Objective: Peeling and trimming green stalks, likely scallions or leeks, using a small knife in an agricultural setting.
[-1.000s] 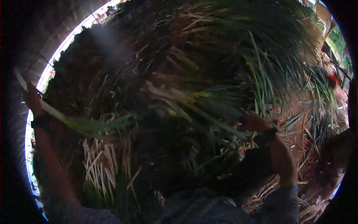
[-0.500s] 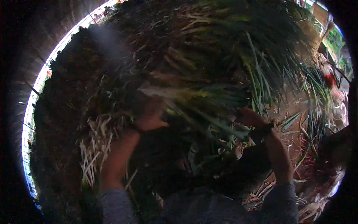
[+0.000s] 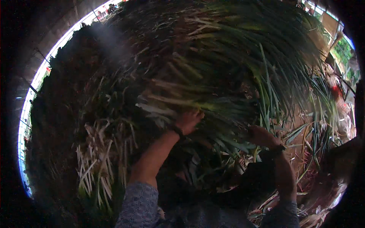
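A loose bunch of green onions (image 3: pixel 213 107) lies across the middle, its pale stem ends pointing left and its long green leaves running right. My left hand (image 3: pixel 189 121) is closed over the stems from the near side, fingers curled in among them. At the leaf end, my right hand (image 3: pixel 263 136) reaches into the greens from the right. Shadow and blur hide its fingertips, so its grip is unclear. Both wrists wear a dark band.
A large heap of green onions (image 3: pixel 232 41) fills the far side. More pale stems (image 3: pixel 95 163) lie at the left. On the right, brown ground (image 3: pixel 300 138) shows with scattered leaves. Light-coloured bags (image 3: pixel 344 110) stand at the far right edge.
My left hand has moved right along the bunch and closed over its stems. The right hand has shifted slightly right and nearer. The view has shifted a little.
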A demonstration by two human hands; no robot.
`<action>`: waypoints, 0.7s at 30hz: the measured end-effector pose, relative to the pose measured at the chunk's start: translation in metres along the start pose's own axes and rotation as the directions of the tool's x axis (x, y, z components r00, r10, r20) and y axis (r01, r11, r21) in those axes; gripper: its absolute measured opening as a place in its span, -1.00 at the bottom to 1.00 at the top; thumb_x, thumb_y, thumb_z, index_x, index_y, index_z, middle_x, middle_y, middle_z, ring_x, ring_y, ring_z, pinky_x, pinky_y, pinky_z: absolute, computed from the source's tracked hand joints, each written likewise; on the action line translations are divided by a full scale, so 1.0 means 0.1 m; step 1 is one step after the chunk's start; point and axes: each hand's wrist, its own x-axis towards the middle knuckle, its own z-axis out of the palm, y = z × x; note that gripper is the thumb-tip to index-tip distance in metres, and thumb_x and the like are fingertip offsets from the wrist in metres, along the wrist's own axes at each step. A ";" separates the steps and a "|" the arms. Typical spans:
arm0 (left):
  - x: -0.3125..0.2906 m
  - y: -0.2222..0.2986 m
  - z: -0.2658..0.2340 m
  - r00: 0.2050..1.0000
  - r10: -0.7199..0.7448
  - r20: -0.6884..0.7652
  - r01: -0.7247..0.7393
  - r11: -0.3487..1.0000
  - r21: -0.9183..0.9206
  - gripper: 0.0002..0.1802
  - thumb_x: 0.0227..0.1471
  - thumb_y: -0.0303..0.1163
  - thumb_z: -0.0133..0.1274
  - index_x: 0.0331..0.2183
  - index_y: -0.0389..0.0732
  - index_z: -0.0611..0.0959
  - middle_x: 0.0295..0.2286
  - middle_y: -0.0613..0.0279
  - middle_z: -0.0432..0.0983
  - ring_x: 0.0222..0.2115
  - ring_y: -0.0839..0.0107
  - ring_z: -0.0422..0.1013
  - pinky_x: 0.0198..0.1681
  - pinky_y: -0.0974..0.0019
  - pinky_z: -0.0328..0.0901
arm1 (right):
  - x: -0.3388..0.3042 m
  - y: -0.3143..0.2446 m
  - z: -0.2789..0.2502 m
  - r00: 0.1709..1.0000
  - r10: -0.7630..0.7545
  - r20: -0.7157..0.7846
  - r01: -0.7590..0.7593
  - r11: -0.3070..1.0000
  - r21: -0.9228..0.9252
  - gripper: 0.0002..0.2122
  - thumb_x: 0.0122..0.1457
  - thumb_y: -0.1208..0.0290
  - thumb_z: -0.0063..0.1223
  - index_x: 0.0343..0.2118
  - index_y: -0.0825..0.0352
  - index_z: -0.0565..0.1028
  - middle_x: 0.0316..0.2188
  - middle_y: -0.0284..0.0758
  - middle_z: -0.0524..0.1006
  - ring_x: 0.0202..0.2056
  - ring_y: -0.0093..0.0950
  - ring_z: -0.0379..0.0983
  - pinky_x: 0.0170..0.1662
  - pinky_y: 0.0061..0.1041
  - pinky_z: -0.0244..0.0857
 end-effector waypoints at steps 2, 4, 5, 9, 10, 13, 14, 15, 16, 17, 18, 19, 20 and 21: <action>-0.13 -0.06 0.19 0.999 -0.003 -0.045 0.002 1.000 -0.007 -0.28 0.09 -0.40 -0.04 0.27 0.03 0.15 0.23 -0.06 0.09 0.24 -0.07 0.06 0.23 -0.15 0.08 | 0.11 -0.01 -0.01 0.987 0.155 0.046 -0.145 0.974 -0.173 -0.46 0.26 0.08 -0.05 0.24 0.25 0.25 0.19 -0.27 0.31 0.19 -0.19 0.24 0.23 -0.18 0.12; -0.29 -0.17 0.38 0.999 -0.005 -0.034 0.006 1.000 0.010 -0.38 0.10 -0.38 -0.07 0.21 -0.01 0.26 0.17 -0.04 0.21 0.18 -0.07 0.16 0.20 -0.13 0.12 | 0.45 -0.37 0.44 0.875 0.441 -0.198 -0.484 0.803 -0.349 -0.47 0.27 0.09 -0.07 0.22 0.28 0.27 0.19 -0.26 0.31 0.20 -0.22 0.23 0.24 -0.17 0.11; -0.33 -0.23 0.46 1.000 0.015 -0.008 -0.015 1.000 0.024 -0.43 0.09 -0.36 -0.08 0.17 -0.03 0.33 0.14 -0.02 0.26 0.15 -0.05 0.21 0.18 -0.12 0.15 | 0.53 -0.46 0.55 0.807 0.511 -0.297 -0.591 0.712 -0.380 -0.49 0.28 0.10 -0.07 0.20 0.29 0.28 0.19 -0.26 0.31 0.20 -0.24 0.23 0.24 -0.17 0.11; -0.64 -0.64 -0.17 0.985 0.174 0.001 -0.174 0.984 0.026 -0.71 -0.17 -0.43 0.05 -0.28 -0.18 0.64 -0.21 -0.09 0.50 -0.12 0.02 0.43 0.00 -0.06 0.28 | 0.24 -0.28 0.30 0.911 0.321 -0.257 -0.391 0.871 -0.297 -0.58 0.26 0.21 -0.01 0.12 0.29 0.35 0.08 -0.26 0.41 0.10 -0.33 0.32 0.14 -0.23 0.25; -0.75 -0.95 -0.58 0.987 0.103 -0.120 -0.096 0.993 0.062 -0.68 -0.14 -0.42 0.04 -0.24 -0.14 0.65 -0.15 -0.06 0.50 -0.09 0.06 0.43 0.01 -0.03 0.28 | 0.12 -0.29 0.28 0.909 0.305 -0.283 -0.387 0.869 -0.308 -0.60 0.26 0.23 0.01 0.09 0.29 0.36 0.05 -0.27 0.42 0.08 -0.36 0.34 0.11 -0.26 0.28; -1.69 -2.50 -1.43 0.771 -0.390 -0.504 0.547 0.810 0.211 -0.53 -0.08 -0.35 0.10 -0.05 -0.19 0.52 -0.02 -0.09 0.41 -0.01 -0.01 0.35 0.04 0.02 0.27 | 0.41 -0.48 0.51 0.875 0.395 -0.279 -0.483 0.746 -0.459 -0.66 0.24 0.28 0.03 0.03 0.31 0.39 0.00 -0.29 0.45 0.03 -0.41 0.36 0.07 -0.31 0.31; -2.10 -2.90 -1.66 0.615 -0.505 -0.606 0.736 0.643 0.210 -0.46 -0.06 -0.33 0.12 0.01 -0.21 0.48 0.02 -0.11 0.38 0.02 -0.04 0.33 0.05 0.03 0.27 | 0.52 -0.50 0.55 0.864 0.423 -0.272 -0.503 0.699 -0.509 -0.67 0.24 0.30 0.04 0.01 0.31 0.40 -0.01 -0.30 0.45 0.02 -0.42 0.36 0.06 -0.32 0.31; -2.21 -3.05 -1.81 0.543 -0.476 -0.692 0.759 0.632 0.160 -0.39 -0.04 -0.31 0.13 0.07 -0.22 0.44 0.06 -0.12 0.35 0.05 -0.06 0.30 0.06 0.05 0.27 | 0.51 -0.45 0.49 0.870 0.409 -0.275 -0.492 0.696 -0.523 -0.68 0.23 0.31 0.04 0.01 0.31 0.40 -0.01 -0.31 0.45 0.02 -0.43 0.35 0.07 -0.34 0.30; -2.04 -2.93 -1.92 0.560 -0.375 -0.738 0.655 0.746 0.118 -0.41 -0.04 -0.31 0.13 0.06 -0.23 0.44 0.04 -0.16 0.36 0.03 -0.08 0.31 0.02 0.04 0.29 | 0.47 -0.50 0.47 0.866 0.403 -0.298 -0.496 0.609 -0.619 -0.68 0.22 0.31 0.05 0.00 0.31 0.40 -0.02 -0.30 0.46 0.00 -0.42 0.37 0.05 -0.33 0.31; -1.65 -2.48 -1.97 0.544 -0.362 -0.757 0.588 0.808 0.037 -0.44 -0.03 -0.31 0.13 0.04 -0.24 0.46 0.03 -0.16 0.37 0.02 -0.10 0.32 0.01 0.04 0.31 | 0.39 -0.58 0.46 0.855 0.393 -0.337 -0.507 0.504 -0.699 -0.68 0.21 0.31 0.06 -0.01 0.30 0.41 -0.03 -0.29 0.47 -0.01 -0.41 0.38 0.04 -0.33 0.32; -1.50 -1.98 -2.09 0.518 -0.365 -0.774 0.541 0.841 -0.035 -0.47 -0.03 -0.31 0.12 0.02 -0.24 0.47 0.01 -0.17 0.38 0.01 -0.11 0.33 -0.01 0.03 0.32 | 0.43 -0.72 0.59 0.849 0.402 -0.342 -0.474 0.295 -0.830 -0.68 0.20 0.30 0.07 -0.03 0.30 0.42 -0.06 -0.26 0.49 -0.05 -0.38 0.42 0.01 -0.31 0.35; -1.46 -1.72 -1.96 0.541 -0.360 -0.760 0.479 0.875 -0.074 -0.48 -0.01 -0.28 0.13 0.01 -0.23 0.49 -0.01 -0.13 0.40 -0.01 -0.06 0.35 -0.01 0.04 0.32 | 0.54 -0.86 0.75 0.853 0.411 -0.321 -0.383 0.076 -0.921 -0.68 0.19 0.28 0.08 -0.04 0.30 0.43 -0.09 -0.22 0.52 -0.08 -0.35 0.46 -0.02 -0.28 0.37; -1.43 -1.56 -1.63 0.605 -0.347 -0.717 0.400 0.911 -0.103 -0.49 0.00 -0.26 0.13 -0.01 -0.23 0.50 -0.03 -0.08 0.42 -0.03 -0.01 0.37 -0.02 0.05 0.31 | 0.60 -0.76 0.75 0.897 0.360 -0.256 -0.301 0.073 -0.951 -0.67 0.18 0.25 0.07 -0.04 0.30 0.44 -0.14 -0.18 0.53 -0.13 -0.30 0.48 -0.07 -0.24 0.38; -1.34 -1.56 -1.19 0.710 -0.316 -0.629 0.310 0.943 -0.125 -0.50 0.01 -0.23 0.14 -0.02 -0.22 0.52 -0.05 -0.03 0.44 -0.05 0.04 0.39 -0.02 0.06 0.31 | 0.62 -0.42 0.59 0.955 0.259 -0.141 -0.192 0.181 -0.965 -0.65 0.18 0.21 0.06 -0.04 0.29 0.45 -0.18 -0.14 0.54 -0.17 -0.24 0.49 -0.12 -0.21 0.39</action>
